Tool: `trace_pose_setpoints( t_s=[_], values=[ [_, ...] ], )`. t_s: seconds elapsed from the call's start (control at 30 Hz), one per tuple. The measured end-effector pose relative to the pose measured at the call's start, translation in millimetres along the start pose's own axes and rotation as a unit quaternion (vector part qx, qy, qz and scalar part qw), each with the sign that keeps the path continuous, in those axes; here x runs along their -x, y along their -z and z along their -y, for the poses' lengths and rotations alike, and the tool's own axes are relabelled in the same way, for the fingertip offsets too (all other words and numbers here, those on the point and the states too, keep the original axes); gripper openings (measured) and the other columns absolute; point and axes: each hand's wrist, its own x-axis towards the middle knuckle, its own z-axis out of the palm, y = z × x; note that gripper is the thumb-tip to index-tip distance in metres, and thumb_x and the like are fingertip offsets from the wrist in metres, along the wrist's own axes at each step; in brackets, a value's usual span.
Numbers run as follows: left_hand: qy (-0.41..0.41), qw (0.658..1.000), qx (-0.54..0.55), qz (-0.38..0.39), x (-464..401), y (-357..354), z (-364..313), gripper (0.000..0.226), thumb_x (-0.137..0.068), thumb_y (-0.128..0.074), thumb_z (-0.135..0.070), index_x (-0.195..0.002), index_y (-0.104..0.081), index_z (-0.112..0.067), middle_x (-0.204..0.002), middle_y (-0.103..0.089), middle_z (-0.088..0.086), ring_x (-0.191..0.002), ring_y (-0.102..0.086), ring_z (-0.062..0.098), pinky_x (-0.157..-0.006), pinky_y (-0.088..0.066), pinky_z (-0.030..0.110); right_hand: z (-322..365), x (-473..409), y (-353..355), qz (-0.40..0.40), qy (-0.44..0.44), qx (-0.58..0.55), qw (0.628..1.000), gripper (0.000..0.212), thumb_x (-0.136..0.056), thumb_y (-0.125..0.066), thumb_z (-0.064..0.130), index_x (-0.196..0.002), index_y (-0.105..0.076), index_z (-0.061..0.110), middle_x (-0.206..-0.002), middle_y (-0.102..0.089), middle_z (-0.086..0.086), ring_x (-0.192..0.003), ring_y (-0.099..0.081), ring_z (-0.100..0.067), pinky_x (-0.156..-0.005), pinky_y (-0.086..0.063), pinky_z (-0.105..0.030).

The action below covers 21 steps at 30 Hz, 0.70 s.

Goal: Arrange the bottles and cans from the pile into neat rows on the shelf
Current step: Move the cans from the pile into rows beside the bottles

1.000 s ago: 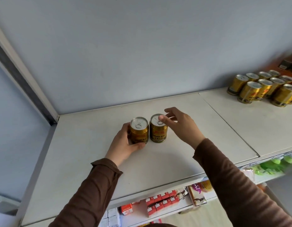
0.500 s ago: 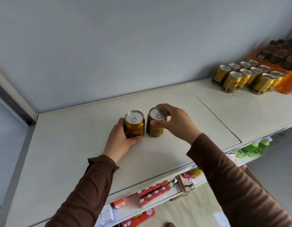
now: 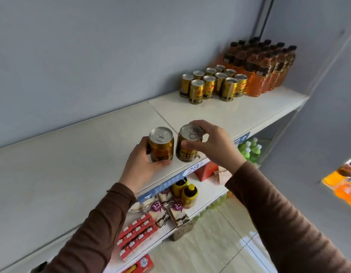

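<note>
Left hand (image 3: 140, 166) gripping gold metal can (image 3: 161, 145), right hand (image 3: 214, 143) pinching second gold can (image 3: 188, 143); both standing at front edge of white shelf (image 3: 72, 164), side by side.

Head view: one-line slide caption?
Left hand and right hand each grip a gold can near the white shelf's front edge.

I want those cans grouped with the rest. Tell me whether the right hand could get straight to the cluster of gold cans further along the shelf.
Probably not yet: the right hand grips a gold can. The shelf towards the cluster looks bare.
</note>
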Motion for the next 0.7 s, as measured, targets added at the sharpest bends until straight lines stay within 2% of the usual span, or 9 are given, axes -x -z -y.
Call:
trace_pose_setpoints(
  t_s=[0.07, 0.17, 0.3, 0.4, 0.53, 0.7],
  values=[
    [0.001, 1.0, 0.004, 0.0, -7, -40, -22, 0.061, -0.065, -0.091, -0.039, -0.114, -0.055, -0.029, -0.112, -0.066, -0.011, -0.105, -0.061, 0.004, -0.085, -0.047, 0.023, -29, 3, 34, 0.001, 0.001, 0.004, 1.0, 0.066, -0.068, -0.077, 0.06, -0.125, -0.059, 0.032, -0.111, -0.068, 0.007, -0.103, -0.06, -0.013, -0.087, -0.051, -0.035],
    [0.004, 1.0, 0.017, -0.005, -19, -98, -54, 0.06, -0.065, -0.091, -0.036, -0.112, -0.056, -0.032, -0.109, -0.067, -0.014, -0.104, -0.062, 0.005, -0.086, -0.049, 0.029, -72, 3, 83, 0.001, 0.007, 0.019, 1.0, 0.066, -0.069, -0.078, 0.059, -0.126, -0.058, 0.032, -0.111, -0.068, 0.008, -0.101, -0.06, -0.011, -0.078, -0.048, -0.026],
    [0.004, 1.0, 0.017, -0.004, -34, -156, -85, 0.059, -0.062, -0.091, -0.04, -0.109, -0.055, -0.033, -0.106, -0.068, -0.015, -0.099, -0.062, -0.002, -0.079, -0.046, 0.022, -119, -5, 132, 0.007, 0.01, 0.026, 1.0, 0.066, -0.07, -0.078, 0.059, -0.126, -0.057, 0.031, -0.111, -0.068, 0.008, -0.101, -0.06, -0.011, -0.081, -0.052, -0.029],
    [0.01, 1.0, -0.006, -0.005, -47, -181, -99, 0.059, -0.065, -0.09, -0.041, -0.11, -0.053, -0.031, -0.11, -0.066, -0.014, -0.102, -0.06, -0.001, -0.08, -0.046, 0.02, -145, -20, 156, 0.019, 0.008, 0.024, 0.999, 0.065, -0.071, -0.077, 0.058, -0.126, -0.057, 0.03, -0.111, -0.067, 0.005, -0.101, -0.059, -0.014, -0.083, -0.053, -0.035],
    [0.015, 1.0, -0.023, -0.012, -79, -202, -106, 0.057, -0.067, -0.089, -0.038, -0.11, -0.052, -0.029, -0.109, -0.065, -0.012, -0.102, -0.06, 0.0, -0.08, -0.046, 0.02, -172, -54, 174, 0.034, 0.014, 0.03, 0.999, 0.062, -0.073, -0.076, 0.056, -0.125, -0.057, 0.029, -0.11, -0.066, 0.004, -0.102, -0.057, -0.016, -0.081, -0.053, -0.034],
    [0.029, 0.999, -0.014, -0.043, -129, -216, -95, 0.059, -0.065, -0.088, -0.04, -0.111, -0.052, -0.034, -0.109, -0.064, -0.017, -0.102, -0.058, -0.003, -0.082, -0.046, 0.021, -189, -114, 180, 0.064, 0.035, 0.043, 0.996, 0.056, -0.074, -0.077, 0.052, -0.12, -0.059, 0.027, -0.108, -0.065, 0.004, -0.098, -0.057, -0.016, -0.079, -0.052, -0.033]
  ],
)
